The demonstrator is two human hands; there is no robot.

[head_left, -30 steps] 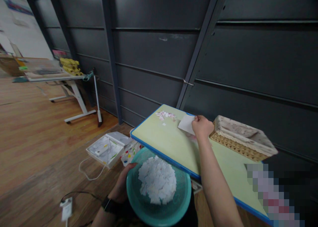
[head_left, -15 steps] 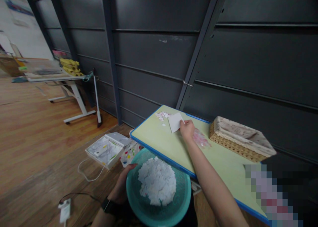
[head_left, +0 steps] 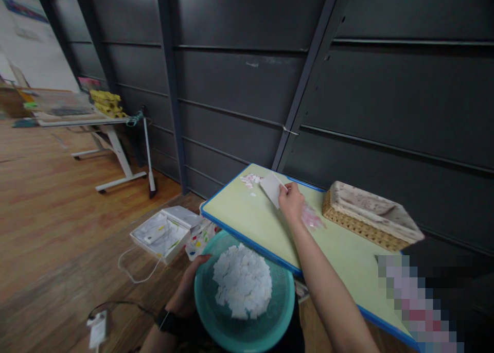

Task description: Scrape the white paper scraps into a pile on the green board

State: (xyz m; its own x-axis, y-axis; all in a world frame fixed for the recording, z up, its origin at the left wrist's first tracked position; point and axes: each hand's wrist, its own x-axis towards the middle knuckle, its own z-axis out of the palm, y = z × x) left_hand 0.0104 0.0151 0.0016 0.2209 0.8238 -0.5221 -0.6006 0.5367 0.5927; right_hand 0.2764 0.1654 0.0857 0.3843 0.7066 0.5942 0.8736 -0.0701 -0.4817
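My right hand (head_left: 292,203) is pinched on the edge of a flat white card (head_left: 270,187), which it holds tilted over the pale yellow table (head_left: 243,214). Just beyond the card lie small pinkish-white scraps (head_left: 250,179). Crumpled, clear pinkish plastic (head_left: 312,217) is partly hidden behind my wrist. My left hand (head_left: 188,283) is closed on the left rim of a round teal mesh basket (head_left: 283,314), its fingers mostly out of sight. A heap of torn white paper pieces (head_left: 242,281) fills the basket's middle.
A lined wicker basket (head_left: 358,225) stands at the table's back right. On the floor at left sit an open white box (head_left: 158,234) and a power strip (head_left: 98,330) with cords. Dark metal panels (head_left: 231,85) rise behind; another table (head_left: 77,119) is far left.
The card has tipped in my right hand, so its face shows narrower and its upper edge is turned toward me. My left hand stays on the basket. The whole view has shifted slightly.
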